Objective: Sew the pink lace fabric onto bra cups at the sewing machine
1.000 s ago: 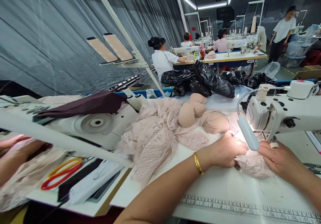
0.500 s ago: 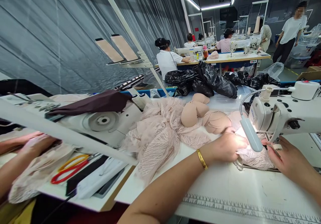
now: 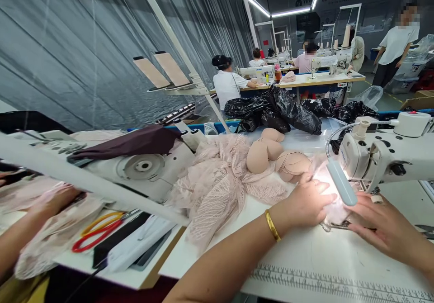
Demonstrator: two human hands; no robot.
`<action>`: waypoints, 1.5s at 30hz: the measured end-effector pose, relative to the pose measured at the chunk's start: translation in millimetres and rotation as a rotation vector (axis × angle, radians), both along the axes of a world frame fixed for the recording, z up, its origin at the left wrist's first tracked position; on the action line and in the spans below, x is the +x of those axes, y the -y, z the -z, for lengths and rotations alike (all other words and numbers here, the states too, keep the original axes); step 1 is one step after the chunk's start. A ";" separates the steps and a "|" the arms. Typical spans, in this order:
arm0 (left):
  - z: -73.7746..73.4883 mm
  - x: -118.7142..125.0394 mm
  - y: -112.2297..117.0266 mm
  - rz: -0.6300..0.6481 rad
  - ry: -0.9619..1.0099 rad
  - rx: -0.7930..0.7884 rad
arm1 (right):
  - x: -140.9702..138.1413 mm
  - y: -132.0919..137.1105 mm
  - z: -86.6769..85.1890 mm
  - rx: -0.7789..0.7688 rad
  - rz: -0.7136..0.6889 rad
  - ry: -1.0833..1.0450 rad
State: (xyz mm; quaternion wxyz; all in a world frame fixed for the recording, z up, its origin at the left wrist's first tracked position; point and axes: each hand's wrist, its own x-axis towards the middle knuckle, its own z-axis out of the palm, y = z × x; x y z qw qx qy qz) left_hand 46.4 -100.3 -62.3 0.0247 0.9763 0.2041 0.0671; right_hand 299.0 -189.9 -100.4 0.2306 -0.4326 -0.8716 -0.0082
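Under the lit needle area of the white sewing machine [image 3: 383,151] lies a pale pink piece of fabric [image 3: 334,210]. My left hand [image 3: 307,203], with a gold bracelet [image 3: 272,225] at the wrist, rests on its left side with fingers spread. My right hand [image 3: 376,217] lies on the right side, fingers stretched out flat beside the presser foot. A grey lamp head [image 3: 342,183] hides part of the fabric and the needle. Beige moulded bra cups [image 3: 293,165] sit just behind my left hand, and a heap of pink lace [image 3: 217,181] spreads further left.
A ruler strip [image 3: 305,276] runs along the table's front edge. On the neighbouring table are red-handled scissors [image 3: 96,237] and a co-worker's arm [image 3: 40,217]. Black plastic bags [image 3: 278,108] lie behind the table. A slanted white pole [image 3: 91,174] crosses the left side.
My right hand has come left from behind the presser foot and now lies flat on the fabric. The fingers of my left hand have spread from a pinch. The fabric has shifted.
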 end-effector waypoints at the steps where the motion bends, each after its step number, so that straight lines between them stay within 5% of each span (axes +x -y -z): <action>1: 0.1 2.8 4.9 -0.053 -0.021 0.032 | -4.2 0.2 -1.5 -0.031 -0.011 0.013; 8: -11.7 11.5 29.3 -0.160 -0.150 -0.019 | 0.2 -7.0 5.3 0.008 0.106 0.090; 12: -28.1 -9.4 20.4 -0.006 -0.196 -0.196 | 20.6 -11.5 3.7 0.102 0.108 0.026; 16: -33.6 -22.1 7.5 0.155 -0.237 -0.313 | 34.0 -11.7 -5.4 -0.042 0.033 -0.030; 21: -26.2 -13.8 6.0 0.106 -0.201 -0.194 | 39.8 -2.7 -21.1 -0.317 0.027 -0.045; 26: -15.3 -5.4 7.6 0.188 -0.111 -0.090 | 39.1 0.7 -26.5 -0.430 -0.022 -0.144; 30: -6.9 -4.4 2.4 0.193 -0.040 -0.045 | 21.3 -5.4 -20.2 -0.370 -0.033 -0.265; 38: 15.4 -0.4 -17.1 0.202 0.057 0.035 | 6.9 -10.8 0.6 -0.155 0.108 -0.012; 45: 10.0 -2.7 -23.2 0.163 0.028 0.030 | 10.0 -14.5 4.1 -0.113 0.137 0.033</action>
